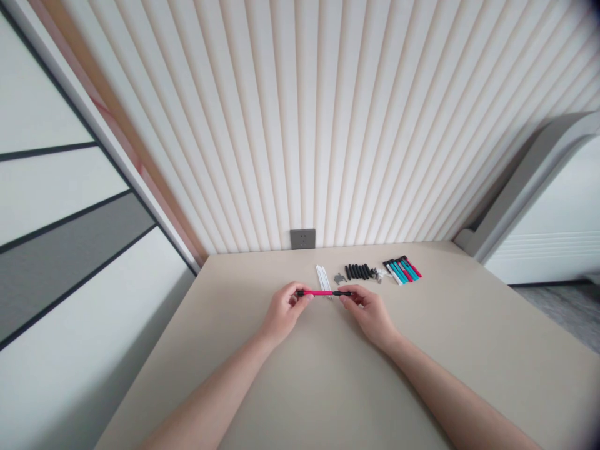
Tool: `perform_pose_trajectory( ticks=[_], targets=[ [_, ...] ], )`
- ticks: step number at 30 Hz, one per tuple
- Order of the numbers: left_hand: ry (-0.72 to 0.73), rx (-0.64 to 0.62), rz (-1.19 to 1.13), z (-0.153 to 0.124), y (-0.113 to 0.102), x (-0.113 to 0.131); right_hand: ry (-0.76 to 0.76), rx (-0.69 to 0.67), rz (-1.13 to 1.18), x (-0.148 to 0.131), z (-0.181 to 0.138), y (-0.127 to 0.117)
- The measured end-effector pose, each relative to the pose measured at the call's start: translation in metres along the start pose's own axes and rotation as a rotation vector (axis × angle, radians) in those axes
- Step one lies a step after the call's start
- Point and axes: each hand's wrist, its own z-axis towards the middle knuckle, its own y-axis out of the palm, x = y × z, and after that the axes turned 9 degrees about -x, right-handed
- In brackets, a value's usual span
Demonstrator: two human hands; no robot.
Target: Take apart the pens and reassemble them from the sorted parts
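A red pen [321, 293] with black ends lies level between my two hands, above the table. The fingers of my left hand [285, 310] pinch its left end. My right hand [370, 312] grips the black part at the right end between thumb and fingers. Just behind the pen lies a bundle of thin white pen refills [322, 276], their near ends partly hidden by it. Small grey metal pieces [340, 279] rest close behind my right hand, beside a row of black grip sleeves [359, 271].
White, blue and red pen barrels [403, 270] lie side by side at the back right, with small white and dark parts [379, 273] to their left. The beige table [290, 387] meets a ribbed wall with a dark socket [302, 239]. A white cabinet [70, 312] stands left.
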Motion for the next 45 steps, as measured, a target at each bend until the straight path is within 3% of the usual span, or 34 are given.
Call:
perform_pose_trajectory(
  ticks=[13, 20, 33, 45],
  targets=[
    [0.081, 0.026, 0.034, 0.001, 0.000, -0.002, 0.055, -0.102, -0.067, -0.009, -0.002, -0.003],
    [0.047, 0.006, -0.004, 0.000, -0.001, 0.000, -0.072, -0.184, 0.066, -0.008, -0.002, -0.006],
    [0.013, -0.032, -0.018, -0.002, -0.002, 0.005, -0.224, -0.183, -0.075, -0.005, 0.001, -0.013],
    [-0.052, -0.079, 0.020, -0.001, -0.001, 0.002, -0.373, -0.101, -0.219, -0.008, -0.001, -0.012]
  ],
)
